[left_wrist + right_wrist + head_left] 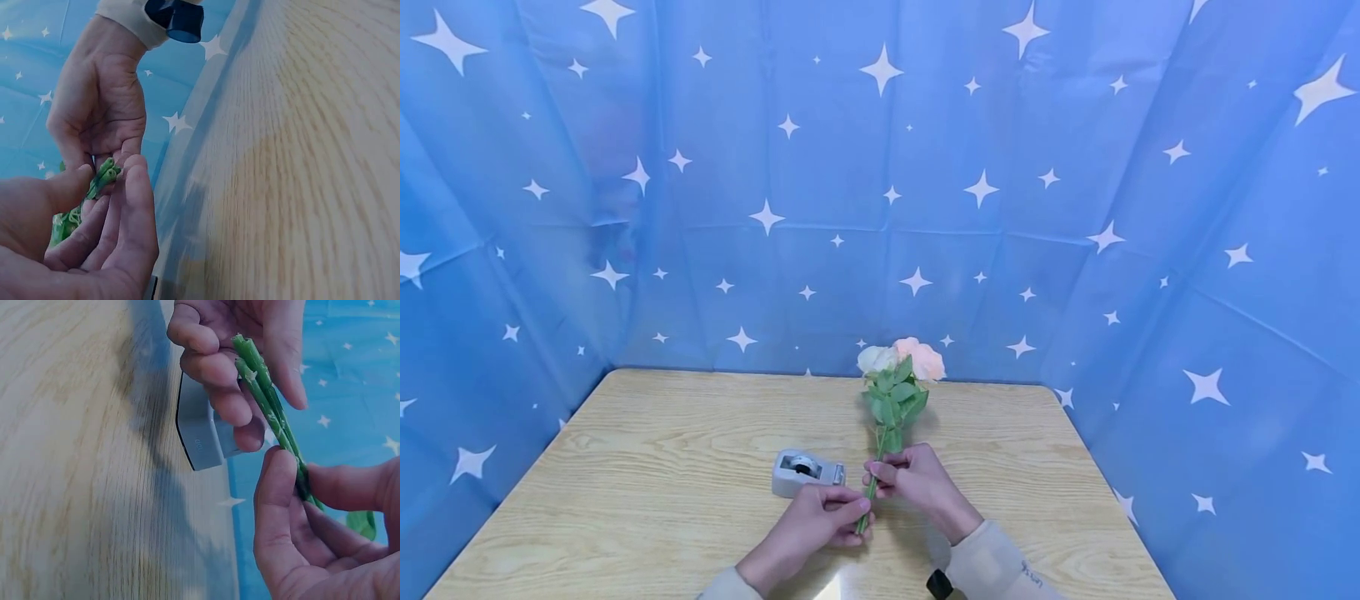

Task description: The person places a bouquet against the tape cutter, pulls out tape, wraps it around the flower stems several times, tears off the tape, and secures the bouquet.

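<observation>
A small bunch of roses (pixel 887 400), one white bloom and pink ones above green leaves, stands tilted over the middle of the table. My right hand (pixel 917 479) pinches its stems below the leaves between thumb and fingers. Lower down, near the cut ends, my left hand (pixel 820 521) curls loosely about the same stems (pixel 265 394), which run between its thumb and bent fingers. In the right wrist view, the left thumb stands a little off the stems. A light grey tape dispenser (pixel 786 479) with a roll in it sits just beyond the left hand.
The light wood table (pixel 662 467) carries the tape dispenser left of the flowers. Around its back and sides hangs a blue curtain (pixel 827 267) with white stars. A dark device (pixel 939 583) is strapped at the right sleeve.
</observation>
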The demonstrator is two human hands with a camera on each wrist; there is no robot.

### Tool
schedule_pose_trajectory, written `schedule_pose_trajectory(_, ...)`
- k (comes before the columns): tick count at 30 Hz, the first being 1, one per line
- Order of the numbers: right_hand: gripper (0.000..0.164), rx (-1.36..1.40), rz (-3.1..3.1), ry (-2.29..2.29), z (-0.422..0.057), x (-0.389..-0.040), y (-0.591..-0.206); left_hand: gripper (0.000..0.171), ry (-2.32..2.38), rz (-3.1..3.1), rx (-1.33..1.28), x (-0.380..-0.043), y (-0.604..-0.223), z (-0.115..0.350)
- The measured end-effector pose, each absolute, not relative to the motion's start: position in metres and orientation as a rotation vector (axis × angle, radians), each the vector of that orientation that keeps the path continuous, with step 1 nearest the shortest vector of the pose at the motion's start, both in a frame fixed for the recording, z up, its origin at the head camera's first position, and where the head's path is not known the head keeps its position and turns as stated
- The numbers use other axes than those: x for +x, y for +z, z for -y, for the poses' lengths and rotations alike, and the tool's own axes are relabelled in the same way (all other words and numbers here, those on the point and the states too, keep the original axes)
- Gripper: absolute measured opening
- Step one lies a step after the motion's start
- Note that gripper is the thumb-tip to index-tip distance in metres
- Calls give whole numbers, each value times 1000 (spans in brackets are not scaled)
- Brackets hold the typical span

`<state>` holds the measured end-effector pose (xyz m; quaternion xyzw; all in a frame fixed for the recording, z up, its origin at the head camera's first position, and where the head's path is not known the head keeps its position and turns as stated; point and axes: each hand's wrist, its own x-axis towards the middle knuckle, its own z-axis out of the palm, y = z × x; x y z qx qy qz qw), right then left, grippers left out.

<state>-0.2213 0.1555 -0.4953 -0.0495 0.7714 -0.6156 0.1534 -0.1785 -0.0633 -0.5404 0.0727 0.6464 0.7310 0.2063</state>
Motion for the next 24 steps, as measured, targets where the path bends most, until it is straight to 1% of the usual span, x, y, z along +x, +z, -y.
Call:
schedule_pose_trajectory(11, 23, -115, -2166, -1810, -153, -221, -496, 32, 2062, -1712, 214, -179, -540, 61)
schedule_pose_trajectory(15, 28, -98, -2153, -1819, -153, -220, -496, 32, 2060, -1770, 225, -178, -540, 59)
schedule_pose_trajectory(21, 42, -108, -2144, -1836, -154, -219, -497, 31, 2064, -1820, 237, -176, -539, 56)
schedule_pose_trajectory(24, 42, -122, -2151, -1842, -155, -219, -499, 32, 2070, -1829, 242, -176, -539, 55)
